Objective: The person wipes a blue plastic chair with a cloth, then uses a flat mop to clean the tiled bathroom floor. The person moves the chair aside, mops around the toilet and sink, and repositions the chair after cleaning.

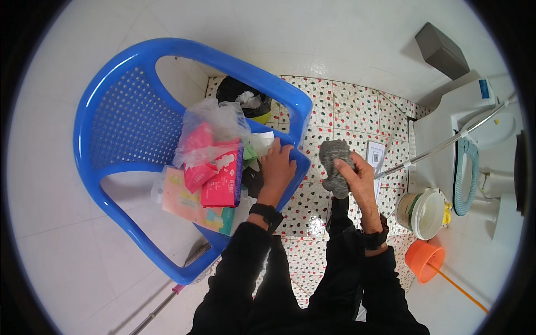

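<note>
A blue plastic armchair stands at the left, with a heap of packages on its seat. My left hand rests over the seat's front edge, fingers spread, beside a white paper and a green wrapper; whether it grips anything under the fingers is hidden. In the heap are a pink packet, a clear plastic bag and a peach-and-green pack. My right hand holds a grey cloth, bunched, above the tiled floor to the right of the chair.
A lined waste bin stands behind the chair. Rightward are a flat white mop head with a metal pole, a white bucket, an orange scoop and a toilet. Another pole leans at the lower left.
</note>
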A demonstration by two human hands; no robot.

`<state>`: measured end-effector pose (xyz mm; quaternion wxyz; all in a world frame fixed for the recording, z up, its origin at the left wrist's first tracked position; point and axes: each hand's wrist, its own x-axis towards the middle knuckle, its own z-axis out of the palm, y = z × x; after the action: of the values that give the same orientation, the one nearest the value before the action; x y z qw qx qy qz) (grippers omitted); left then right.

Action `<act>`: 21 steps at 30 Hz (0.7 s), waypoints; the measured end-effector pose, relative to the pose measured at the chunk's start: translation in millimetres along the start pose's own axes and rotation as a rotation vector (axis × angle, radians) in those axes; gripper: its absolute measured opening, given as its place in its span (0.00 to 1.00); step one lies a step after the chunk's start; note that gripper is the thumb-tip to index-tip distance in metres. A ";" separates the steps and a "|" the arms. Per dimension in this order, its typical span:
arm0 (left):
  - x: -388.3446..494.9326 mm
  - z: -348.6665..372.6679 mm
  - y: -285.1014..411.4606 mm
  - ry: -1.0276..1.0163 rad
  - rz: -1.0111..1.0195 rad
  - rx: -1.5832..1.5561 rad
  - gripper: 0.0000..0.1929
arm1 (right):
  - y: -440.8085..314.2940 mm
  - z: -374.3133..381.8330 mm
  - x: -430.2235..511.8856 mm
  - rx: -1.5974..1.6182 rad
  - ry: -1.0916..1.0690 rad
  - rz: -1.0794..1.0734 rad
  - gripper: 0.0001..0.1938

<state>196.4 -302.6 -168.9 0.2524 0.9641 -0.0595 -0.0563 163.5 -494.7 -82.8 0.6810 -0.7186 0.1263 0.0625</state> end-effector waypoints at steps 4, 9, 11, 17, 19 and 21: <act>-20.7 11.8 -9.0 0.197 -0.135 -0.186 0.31 | 4.0 39.4 15.8 -0.070 -0.159 -0.314 0.09; -33.5 24.2 -14.3 0.339 -0.065 -0.887 0.29 | 35.5 129.9 65.1 -0.649 -0.003 -0.810 0.10; -36.3 27.2 -15.8 0.353 -0.120 -0.876 0.27 | 51.5 149.9 89.8 -0.870 -0.118 -0.766 0.10; -42.4 27.9 -24.5 0.312 -0.183 -0.693 0.24 | 84.3 133.6 90.3 -0.942 -0.087 -0.876 0.08; -42.0 26.8 -26.9 0.272 -0.187 -0.585 0.25 | 90.6 116.8 72.1 -0.955 -0.031 -0.841 0.09; -41.1 27.4 -26.2 0.272 -0.138 -0.633 0.26 | 97.0 95.0 60.8 -1.008 -0.008 -0.812 0.09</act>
<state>154.3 -287.2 -202.3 0.5403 0.8384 0.0603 0.0403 203.9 -410.0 -198.2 0.2299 -0.9405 -0.2031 -0.1458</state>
